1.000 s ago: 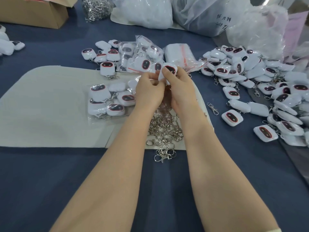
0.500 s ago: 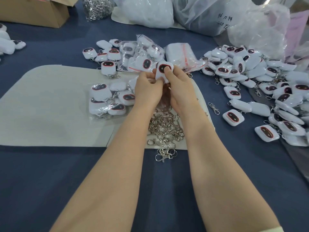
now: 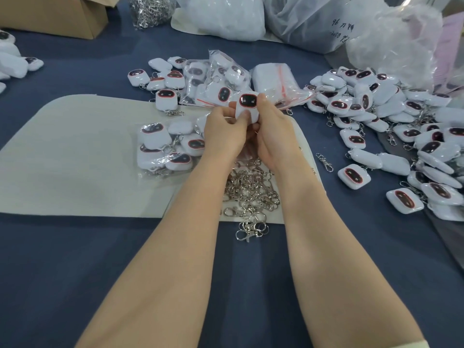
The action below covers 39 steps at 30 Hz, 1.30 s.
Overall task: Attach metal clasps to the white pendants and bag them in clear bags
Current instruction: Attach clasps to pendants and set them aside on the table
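Both hands hold one white pendant (image 3: pixel 247 104) with a dark red-rimmed face, raised over the pale mat (image 3: pixel 75 159). My left hand (image 3: pixel 224 133) pinches its lower left side; my right hand (image 3: pixel 272 131) grips its right side with the thumb at the top edge. Whether a clasp hangs from it is hidden by my fingers. A heap of loose metal clasps (image 3: pixel 251 192) lies just below my wrists. Bagged pendants (image 3: pixel 165 146) lie to the left of my hands. A stack of clear bags with red zip lines (image 3: pixel 275 79) sits behind the pendant.
A large pile of white pendants (image 3: pixel 391 126) spreads along the right. More bagged ones (image 3: pixel 216 79) lie behind. One stray clasp (image 3: pixel 324 162) rests on the blue cloth. A cardboard box (image 3: pixel 57 13), a bag of clasps (image 3: pixel 150 10) and big plastic sacks (image 3: pixel 313 21) line the far edge.
The pendant in my hands has turned, so its dark face now points toward me, and it sits a little lower and more to the left between my fingers.
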Tool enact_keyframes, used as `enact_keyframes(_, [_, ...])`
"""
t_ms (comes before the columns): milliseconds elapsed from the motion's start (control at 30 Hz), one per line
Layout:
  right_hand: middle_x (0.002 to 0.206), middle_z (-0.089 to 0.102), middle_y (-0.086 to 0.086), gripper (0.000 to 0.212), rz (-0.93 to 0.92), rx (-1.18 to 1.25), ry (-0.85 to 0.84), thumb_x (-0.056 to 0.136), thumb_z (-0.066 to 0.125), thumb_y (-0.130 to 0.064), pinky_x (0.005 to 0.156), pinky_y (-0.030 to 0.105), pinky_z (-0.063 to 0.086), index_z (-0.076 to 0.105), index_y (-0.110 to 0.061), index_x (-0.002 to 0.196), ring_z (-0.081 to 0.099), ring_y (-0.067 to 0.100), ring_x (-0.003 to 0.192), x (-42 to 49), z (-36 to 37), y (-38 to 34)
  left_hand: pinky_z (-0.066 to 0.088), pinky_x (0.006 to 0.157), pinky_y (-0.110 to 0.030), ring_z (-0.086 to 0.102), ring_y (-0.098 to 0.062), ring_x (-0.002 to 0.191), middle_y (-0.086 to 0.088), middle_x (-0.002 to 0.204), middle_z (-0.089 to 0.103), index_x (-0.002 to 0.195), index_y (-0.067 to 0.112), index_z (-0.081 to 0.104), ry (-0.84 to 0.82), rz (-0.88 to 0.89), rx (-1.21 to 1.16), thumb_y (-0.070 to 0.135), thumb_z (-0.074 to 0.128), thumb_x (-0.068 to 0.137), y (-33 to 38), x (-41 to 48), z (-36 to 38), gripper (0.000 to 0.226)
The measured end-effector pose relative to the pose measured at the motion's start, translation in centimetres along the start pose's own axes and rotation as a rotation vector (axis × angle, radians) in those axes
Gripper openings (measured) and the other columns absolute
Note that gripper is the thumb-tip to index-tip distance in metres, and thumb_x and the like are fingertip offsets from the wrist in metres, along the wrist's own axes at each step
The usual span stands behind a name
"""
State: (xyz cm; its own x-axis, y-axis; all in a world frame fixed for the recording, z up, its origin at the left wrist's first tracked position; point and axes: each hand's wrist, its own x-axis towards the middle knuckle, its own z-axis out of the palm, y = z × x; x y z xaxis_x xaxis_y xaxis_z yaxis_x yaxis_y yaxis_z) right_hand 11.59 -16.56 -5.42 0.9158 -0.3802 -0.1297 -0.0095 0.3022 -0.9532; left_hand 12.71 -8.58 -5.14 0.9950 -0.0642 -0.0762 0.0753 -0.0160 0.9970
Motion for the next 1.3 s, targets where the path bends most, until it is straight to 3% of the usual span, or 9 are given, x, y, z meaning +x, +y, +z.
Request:
enact_keyframes(67, [0.107,0.072,0.016,0.045,0.040,0.021,0.000,0.102,0.041,-0.039,0.076,0.036,0.056,0.063,-0.004,0.120,0.069,0.026,0.086,0.2,0.0,0.0,0.057,0.072,-0.037,0.064,-0.013,0.071,0.003,0.087,0.063,0.099,0.011,0.055,-0.003,-0.008,-0.022,0.023,0.062,0.090,-0.2,0.2,0.0,0.016])
enact_keyframes(167, [0.110,0.071,0.016,0.052,0.060,0.024,-0.012,0.101,0.040,-0.045,0.086,0.040,0.055,0.064,-0.003,0.121,0.069,0.025,0.091,0.4,0.0,0.1,0.054,0.066,-0.028,0.060,-0.009,0.072,0.018,0.079,0.052,0.100,0.012,0.053,0.008,0.021,0.031,0.025,0.058,0.092,-0.3,0.1,0.3,0.017])
enact_keyframes(400, [0.091,0.075,0.009,0.053,0.024,0.077,-0.005,0.102,0.039,-0.043,0.050,0.016,0.048,0.066,0.000,0.117,0.069,0.010,0.065,0.5,-0.1,0.2,0.054,0.065,-0.031,0.061,-0.012,0.063,-0.003,0.085,0.065,0.103,0.011,0.053,-0.023,-0.027,-0.067,0.022,0.060,0.092,0.1,-0.4,0.1,0.016])
enact_keyframes(600, [0.101,0.072,0.013,0.042,0.018,0.036,-0.007,0.101,0.044,-0.037,0.067,0.028,0.055,0.068,-0.005,0.111,0.069,0.020,0.081,0.6,-0.2,0.2,0.053,0.062,-0.026,0.063,-0.011,0.065,-0.003,0.089,0.065,0.107,0.010,0.055,-0.034,-0.027,-0.013,0.021,0.060,0.092,0.3,-0.6,0.0,0.019])
enact_keyframes(700, [0.092,0.062,0.017,0.021,-0.124,-0.083,0.042,0.098,0.051,-0.024,0.077,0.042,0.050,0.064,-0.009,0.091,0.059,0.027,0.084,0.3,-0.4,0.2,0.054,0.082,-0.036,0.067,-0.022,0.088,-0.005,0.099,0.068,0.109,0.014,0.060,-0.067,0.072,0.165,0.024,0.058,0.092,0.6,-0.9,0.1,0.020])
enact_keyframes(800, [0.086,0.053,0.012,0.025,-0.196,-0.080,0.179,0.097,0.054,-0.025,0.069,0.034,0.046,0.061,-0.010,0.079,0.051,0.022,0.079,0.0,-0.7,-0.5,0.049,0.088,-0.030,0.062,-0.017,0.099,0.001,0.105,0.066,0.113,0.015,0.061,-0.018,0.302,0.424,0.024,0.057,0.092,0.9,-1.5,0.2,0.023])
enact_keyframes(900, [0.084,0.046,0.007,0.025,-0.226,-0.107,0.287,0.094,0.055,-0.029,0.070,0.035,0.039,0.060,-0.009,0.081,0.042,0.020,0.077,-0.1,-1.3,-1.0,0.047,0.088,-0.037,0.054,-0.023,0.109,-0.007,0.122,0.055,0.121,0.014,0.055,0.081,0.470,0.750,0.027,0.055,0.092,0.9,-1.9,0.3,0.032])
enact_keyframes(1067, [0.090,0.053,0.011,0.015,-0.186,-0.011,0.329,0.095,0.057,-0.022,0.064,0.024,0.051,0.063,-0.017,0.082,0.053,0.020,0.079,-0.3,-1.2,-1.5,0.037,0.076,-0.035,0.054,-0.033,0.110,-0.012,0.123,0.052,0.127,0.011,0.045,-0.004,0.309,1.011,0.029,0.057,0.090,0.4,-1.9,0.2,0.043])
enact_keyframes(1300, [0.096,0.050,0.014,0.013,-0.168,0.111,0.301,0.095,0.060,-0.016,0.062,0.023,0.054,0.057,-0.007,0.086,0.056,0.023,0.080,-0.2,-1.0,-1.8,0.030,0.072,-0.032,0.054,-0.035,0.110,-0.013,0.117,0.059,0.119,0.008,0.049,0.003,0.291,0.974,0.017,0.056,0.089,0.4,-1.9,-0.1,0.032])
